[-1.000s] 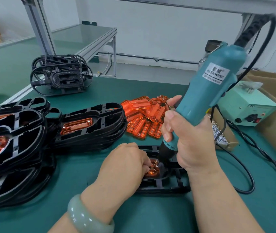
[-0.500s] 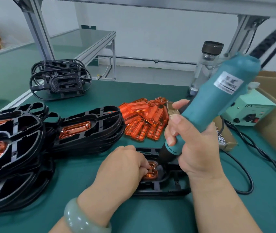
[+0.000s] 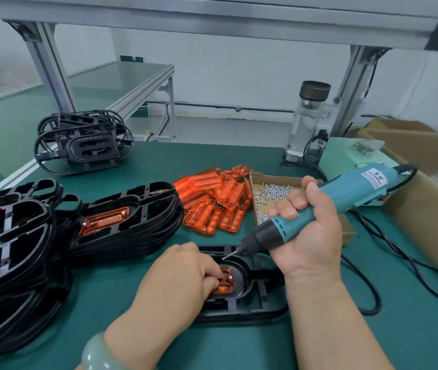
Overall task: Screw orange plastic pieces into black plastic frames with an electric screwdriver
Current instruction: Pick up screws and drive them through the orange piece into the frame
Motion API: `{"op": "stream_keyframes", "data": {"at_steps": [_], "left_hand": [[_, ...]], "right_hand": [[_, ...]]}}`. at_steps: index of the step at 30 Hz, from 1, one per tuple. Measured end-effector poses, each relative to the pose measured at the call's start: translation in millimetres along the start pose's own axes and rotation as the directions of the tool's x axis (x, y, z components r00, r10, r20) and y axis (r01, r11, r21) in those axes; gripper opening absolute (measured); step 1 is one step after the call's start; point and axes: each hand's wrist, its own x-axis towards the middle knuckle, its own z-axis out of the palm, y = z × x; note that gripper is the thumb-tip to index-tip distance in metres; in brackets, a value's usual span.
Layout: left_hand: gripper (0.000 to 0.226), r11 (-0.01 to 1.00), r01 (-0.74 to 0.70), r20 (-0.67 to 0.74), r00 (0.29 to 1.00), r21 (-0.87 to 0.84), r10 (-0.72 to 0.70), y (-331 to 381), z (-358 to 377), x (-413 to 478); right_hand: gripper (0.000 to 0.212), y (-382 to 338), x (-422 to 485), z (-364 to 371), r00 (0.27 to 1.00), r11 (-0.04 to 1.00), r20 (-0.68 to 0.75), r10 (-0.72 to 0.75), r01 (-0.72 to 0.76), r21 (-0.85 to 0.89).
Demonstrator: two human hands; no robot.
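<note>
Gripping the screwdriver [image 3: 346,193] in our right hand [image 3: 308,236], we hold the orange piece [image 3: 226,285] under our left hand's [image 3: 178,279] curled fingers; green mat [image 3: 372,337] below, white wall [image 3: 239,76] at twelve o'clock.

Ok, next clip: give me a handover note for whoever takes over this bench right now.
Left hand holds the orange piece in the black frame.
Right hand grips the electric screwdriver, bit clear of the piece.
Done: one screw head shows in it; finished frames stacked left.
Left: any screw under the fingers, hidden; then loose orange pieces, screws in the tray.
</note>
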Motion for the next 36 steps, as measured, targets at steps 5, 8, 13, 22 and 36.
{"op": "stream_keyframes", "data": {"at_steps": [5,8,13,22,36], "left_hand": [[0.016,0.998,-0.010,-0.001,1.000,0.058,0.010,2,-5,0],[0.017,0.998,-0.033,-0.085,0.996,0.047,0.037,10,-12,5],[0.023,0.996,-0.066,-0.185,0.981,-0.056,0.054,35,-17,41],[0.027,0.995,-0.091,0.086,0.992,-0.046,0.095,70,-10,131],[0.010,0.943,-0.252,0.303,0.936,0.219,0.180,74,16,158]], "right_hand": [[0.012,-4,3,-1,0.994,1.000,-0.106,-0.029,0.030,0.006],[0.014,-10,5,-2,0.984,0.997,-0.161,-0.079,0.081,0.007],[0.015,-23,9,-6,0.961,0.987,-0.229,-0.157,0.163,0.007],[0.015,-34,11,-9,0.957,0.981,-0.216,-0.192,0.188,-0.039],[0.019,-34,16,-9,0.940,0.988,-0.304,-0.154,0.149,-0.039]]}}
